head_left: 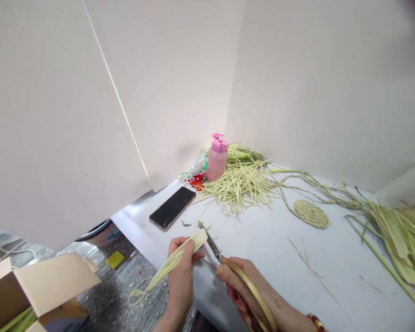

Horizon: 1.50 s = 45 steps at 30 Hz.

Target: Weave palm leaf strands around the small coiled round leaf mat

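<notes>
Between the thumb and fingers of my left hand [183, 263] is a pale green strip of plant leaf, perhaps corn husk [174, 259]; its narrow tail hangs down to the left. My right hand [249, 288] is wrapped round a pair of scissors [212, 240] with gold-coloured handles. The blades point up and left, right beside the strip's wide end; I cannot tell whether they touch it. Beyond the hands lies a heap of thin cut strips [244, 186]. A flat coiled round of braided fibre [311, 214] rests to the right, its braid running back along the table.
A black phone [173, 207] lies left of the heap, near a pink bottle [217, 160] and red-handled scissors [198, 181]. Long leaves [401, 240] cover the table's right side. On the floor at lower left stands an open cardboard box [55, 281]. White walls enclose the back.
</notes>
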Each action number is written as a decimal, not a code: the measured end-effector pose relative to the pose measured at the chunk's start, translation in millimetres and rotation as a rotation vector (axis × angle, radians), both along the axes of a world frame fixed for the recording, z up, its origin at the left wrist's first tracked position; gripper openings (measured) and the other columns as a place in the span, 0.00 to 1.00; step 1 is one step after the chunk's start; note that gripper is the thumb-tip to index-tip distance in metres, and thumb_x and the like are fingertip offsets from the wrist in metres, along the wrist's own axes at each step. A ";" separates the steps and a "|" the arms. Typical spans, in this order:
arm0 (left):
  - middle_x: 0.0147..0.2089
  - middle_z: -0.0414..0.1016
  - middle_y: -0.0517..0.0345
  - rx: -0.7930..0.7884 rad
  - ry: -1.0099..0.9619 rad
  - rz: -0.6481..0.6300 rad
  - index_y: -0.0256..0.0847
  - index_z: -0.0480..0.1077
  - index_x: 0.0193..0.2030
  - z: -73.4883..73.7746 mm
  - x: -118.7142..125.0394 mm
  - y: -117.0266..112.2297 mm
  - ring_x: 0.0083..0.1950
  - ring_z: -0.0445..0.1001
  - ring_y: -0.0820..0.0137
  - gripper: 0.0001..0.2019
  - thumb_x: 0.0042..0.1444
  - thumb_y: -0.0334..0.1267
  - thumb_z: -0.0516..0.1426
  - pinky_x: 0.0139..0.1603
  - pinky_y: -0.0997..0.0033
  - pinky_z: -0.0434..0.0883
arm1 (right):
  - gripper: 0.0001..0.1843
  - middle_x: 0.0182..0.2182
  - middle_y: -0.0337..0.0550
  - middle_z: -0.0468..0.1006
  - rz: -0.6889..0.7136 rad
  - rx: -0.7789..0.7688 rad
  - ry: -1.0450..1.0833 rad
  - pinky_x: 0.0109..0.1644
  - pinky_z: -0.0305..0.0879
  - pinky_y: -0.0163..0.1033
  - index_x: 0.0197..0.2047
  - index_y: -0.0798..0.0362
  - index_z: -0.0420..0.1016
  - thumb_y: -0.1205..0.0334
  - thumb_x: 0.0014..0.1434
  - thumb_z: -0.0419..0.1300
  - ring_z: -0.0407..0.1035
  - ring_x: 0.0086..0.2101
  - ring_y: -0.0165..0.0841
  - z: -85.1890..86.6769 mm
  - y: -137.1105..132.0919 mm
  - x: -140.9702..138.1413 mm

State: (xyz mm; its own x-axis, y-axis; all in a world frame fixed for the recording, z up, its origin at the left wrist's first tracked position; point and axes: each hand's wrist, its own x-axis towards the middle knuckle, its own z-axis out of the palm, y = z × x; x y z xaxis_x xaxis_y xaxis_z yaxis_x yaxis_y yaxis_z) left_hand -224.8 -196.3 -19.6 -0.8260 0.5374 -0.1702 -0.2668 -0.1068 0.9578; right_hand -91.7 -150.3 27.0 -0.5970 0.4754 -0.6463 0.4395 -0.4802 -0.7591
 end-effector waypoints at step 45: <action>0.25 0.67 0.62 0.049 0.226 -1.279 0.36 0.69 0.34 22.1 198.0 204.0 0.21 0.59 0.78 0.15 0.48 0.47 0.60 0.23 0.78 0.58 | 0.09 0.16 0.32 0.66 -0.653 0.580 0.133 0.22 0.57 0.31 0.26 0.53 0.60 0.59 0.54 0.54 0.60 0.16 0.25 -33.0 132.4 215.2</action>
State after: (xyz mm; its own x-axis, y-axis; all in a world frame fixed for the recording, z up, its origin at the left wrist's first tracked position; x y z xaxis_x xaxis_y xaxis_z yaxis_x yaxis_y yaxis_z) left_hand -26.8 7.7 2.5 0.2666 0.9623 -0.0530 -0.0387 0.0657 0.9971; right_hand 123.5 -18.0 -6.0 -0.1452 0.9791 -0.1421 0.1026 -0.1280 -0.9865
